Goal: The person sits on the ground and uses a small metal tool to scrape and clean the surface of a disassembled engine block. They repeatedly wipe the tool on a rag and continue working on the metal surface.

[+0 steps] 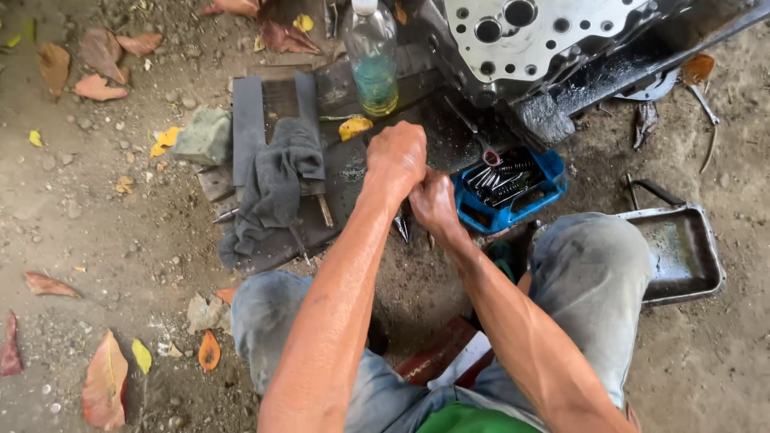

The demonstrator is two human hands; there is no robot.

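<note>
Left hand [397, 156] and right hand [433, 204] are both closing around a small pointed metal part [400, 225] at frame centre. Beside them, a blue tray [553, 172] is holding loose springs; work appears partway.

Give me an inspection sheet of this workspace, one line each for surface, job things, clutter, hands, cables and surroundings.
Surface: bare dirt ground with pebbles; dark oily wooden boards laid on it.
Job's things: small pointed metal part pokes out below the hands; what kind cannot be told.
Clutter: grey rag draped over the boards; plastic bottle with greenish liquid; blue tray of springs and small metal parts; metal pan at right; grey stone.
Hands: left hand and right hand closed together, grip on the part.
Cables: nothing seen.
Surroundings: engine block with round holes at top; dry leaves scattered.
</note>
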